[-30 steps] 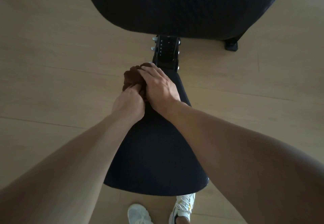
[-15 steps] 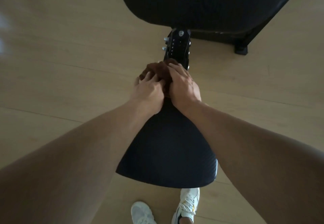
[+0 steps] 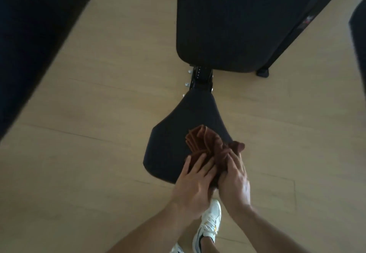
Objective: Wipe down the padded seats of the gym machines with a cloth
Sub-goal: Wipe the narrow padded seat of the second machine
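A black padded seat [image 3: 174, 133], narrow at the far end and wide near me, stands over a wooden floor. A crumpled brown cloth [image 3: 206, 143] is bunched above the seat's near right corner. My left hand [image 3: 195, 181] and my right hand [image 3: 234, 181] both grip the cloth's lower part, palms facing each other. Beyond the seat is the black padded backrest [image 3: 227, 24], joined by a black metal bracket [image 3: 201, 80] with bolts.
Another large dark pad [image 3: 33, 34] fills the upper left. A black frame leg with a foot [image 3: 263, 72] stands right of the backrest, and a dark shape [image 3: 359, 34] sits at the right edge. My white shoes [image 3: 209, 227] stand on the light wooden floor [image 3: 89, 173].
Both hands have pulled back with the cloth from the seat's narrow far end to its wide near edge. The cloth is now looser and more exposed. The view has backed away.
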Tool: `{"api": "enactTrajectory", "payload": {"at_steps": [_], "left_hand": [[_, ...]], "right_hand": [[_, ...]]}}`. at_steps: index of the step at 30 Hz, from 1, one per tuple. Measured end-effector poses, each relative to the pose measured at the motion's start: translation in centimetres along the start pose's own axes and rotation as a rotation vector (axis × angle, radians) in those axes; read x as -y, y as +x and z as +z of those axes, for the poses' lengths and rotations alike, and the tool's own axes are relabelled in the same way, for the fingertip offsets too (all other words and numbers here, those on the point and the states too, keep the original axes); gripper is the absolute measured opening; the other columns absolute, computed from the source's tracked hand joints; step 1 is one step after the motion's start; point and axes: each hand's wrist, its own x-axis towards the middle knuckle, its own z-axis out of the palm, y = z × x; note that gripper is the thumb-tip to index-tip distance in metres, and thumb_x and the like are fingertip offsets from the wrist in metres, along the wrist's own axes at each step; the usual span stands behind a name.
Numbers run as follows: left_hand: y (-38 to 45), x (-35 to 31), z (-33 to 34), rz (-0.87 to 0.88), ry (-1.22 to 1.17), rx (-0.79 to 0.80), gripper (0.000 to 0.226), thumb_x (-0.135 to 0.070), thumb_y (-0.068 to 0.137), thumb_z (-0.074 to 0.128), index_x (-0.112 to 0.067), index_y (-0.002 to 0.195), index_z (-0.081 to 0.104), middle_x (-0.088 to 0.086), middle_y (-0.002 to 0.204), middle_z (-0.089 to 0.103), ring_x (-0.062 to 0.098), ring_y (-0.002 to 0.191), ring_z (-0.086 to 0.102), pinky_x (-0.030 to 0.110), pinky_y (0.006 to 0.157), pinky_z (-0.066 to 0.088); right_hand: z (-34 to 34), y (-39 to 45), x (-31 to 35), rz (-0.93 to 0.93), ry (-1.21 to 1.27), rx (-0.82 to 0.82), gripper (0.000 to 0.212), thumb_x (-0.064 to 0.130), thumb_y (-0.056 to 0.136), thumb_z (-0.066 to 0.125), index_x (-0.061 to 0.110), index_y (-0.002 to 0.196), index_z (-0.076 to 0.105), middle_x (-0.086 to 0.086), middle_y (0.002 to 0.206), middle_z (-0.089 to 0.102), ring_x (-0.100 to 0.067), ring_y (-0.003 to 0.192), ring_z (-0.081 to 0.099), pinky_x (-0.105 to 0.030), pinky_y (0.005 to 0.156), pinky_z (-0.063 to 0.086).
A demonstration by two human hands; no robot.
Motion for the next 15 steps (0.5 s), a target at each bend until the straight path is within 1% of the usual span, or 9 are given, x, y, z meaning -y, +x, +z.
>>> {"api": "enactTrajectory", "payload": {"at_steps": [2, 4, 6, 8, 10, 11, 13, 14, 15], "left_hand": [[-3.9, -0.4, 0.1, -0.082, -0.026, 0.056, 0.065, -0.050, 0.083, 0.044, -0.029, 0.144, 0.050, -0.011, 0.152, 0.049, 0.014, 0.147, 0.034, 0.045, 0.118, 0.016], [-7.1, -0.5, -0.3, -0.203, -0.137, 0.050, 0.065, -0.051, 0.080, 0.048, -0.029, 0.141, 0.054, -0.014, 0.148, 0.053, 0.008, 0.145, 0.034, 0.042, 0.115, 0.022], [-9.7, -0.5, -1.1, -0.404, -0.332, 0.086, 0.064, -0.046, 0.089, 0.052, -0.038, 0.150, 0.038, -0.022, 0.151, 0.042, 0.005, 0.146, 0.031, 0.035, 0.118, 0.025], [-12.3, -0.2, -2.3, -0.616, -0.649, 0.032, 0.062, -0.042, 0.093, 0.058, -0.046, 0.150, 0.033, -0.021, 0.142, 0.054, 0.008, 0.134, 0.051, 0.026, 0.107, 0.039], [-14.1, -0.2, -4.4, -0.720, -0.947, -0.025, 0.048, -0.035, 0.096, 0.061, -0.049, 0.140, 0.045, -0.017, 0.130, 0.066, 0.009, 0.119, 0.062, 0.017, 0.088, 0.047], [-14.8, -0.2, -5.6, -0.763, -1.083, -0.070, 0.038, -0.030, 0.099, 0.059, -0.047, 0.132, 0.052, -0.013, 0.125, 0.069, 0.009, 0.113, 0.065, 0.014, 0.082, 0.047], [-15.6, 0.1, -7.7, -0.932, -1.356, -0.174, 0.021, -0.023, 0.103, 0.052, -0.032, 0.121, 0.058, 0.001, 0.117, 0.070, 0.014, 0.100, 0.066, 0.023, 0.084, 0.050], [-15.7, 0.3, -8.5, -1.045, -1.512, -0.225, 0.020, -0.026, 0.103, 0.051, -0.025, 0.122, 0.059, 0.005, 0.114, 0.069, 0.019, 0.099, 0.065, 0.034, 0.091, 0.050], [-15.9, 0.6, -9.1, -1.145, -1.655, -0.262, 0.025, -0.031, 0.103, 0.051, -0.021, 0.124, 0.060, 0.008, 0.114, 0.068, 0.025, 0.102, 0.065, 0.044, 0.097, 0.049]], "right_hand": [[0.2, -3.0, 1.8, 0.061, -0.016, 0.073, 0.065, 0.000, 0.087, 0.054, 0.024, 0.147, 0.051, 0.006, 0.160, 0.038, -0.019, 0.150, 0.032, -0.047, 0.106, 0.048], [0.1, -5.5, 4.3, 0.061, -0.005, 0.192, 0.066, 0.001, 0.087, 0.053, 0.027, 0.148, 0.049, 0.009, 0.163, 0.033, -0.016, 0.150, 0.031, -0.038, 0.109, 0.045], [-0.1, -6.9, 7.1, 0.083, 0.009, 0.334, 0.063, 0.005, 0.088, 0.049, 0.031, 0.146, 0.051, 0.013, 0.158, 0.041, -0.017, 0.142, 0.044, -0.029, 0.100, 0.045], [-0.7, -7.4, 9.9, 0.187, 0.091, 0.489, 0.062, 0.007, 0.087, 0.047, 0.035, 0.142, 0.055, 0.009, 0.143, 0.058, -0.019, 0.123, 0.060, -0.027, 0.092, 0.049], [-1.6, -7.8, 12.2, 0.267, 0.259, 0.599, 0.060, 0.006, 0.084, 0.046, 0.037, 0.134, 0.062, 0.003, 0.118, 0.072, -0.017, 0.094, 0.072, -0.034, 0.078, 0.060], [-2.1, -8.1, 13.2, 0.268, 0.326, 0.633, 0.059, 0.004, 0.084, 0.046, 0.037, 0.129, 0.066, 0.004, 0.109, 0.073, -0.011, 0.080, 0.073, -0.032, 0.067, 0.062], [-3.2, -8.7, 14.8, 0.253, 0.422, 0.661, 0.058, -0.004, 0.082, 0.049, 0.033, 0.123, 0.069, 0.007, 0.106, 0.072, -0.004, 0.078, 0.070, -0.019, 0.062, 0.057], [-3.8, -9.0, 15.5, 0.255, 0.482, 0.668, 0.059, -0.007, 0.080, 0.051, 0.031, 0.121, 0.070, 0.007, 0.110, 0.072, -0.006, 0.088, 0.069, -0.018, 0.069, 0.057], [-4.4, -9.2, 16.1, 0.277, 0.566, 0.675, 0.061, -0.011, 0.078, 0.052, 0.029, 0.120, 0.070, 0.005, 0.114, 0.072, -0.012, 0.098, 0.069, -0.024, 0.079, 0.059]]}}
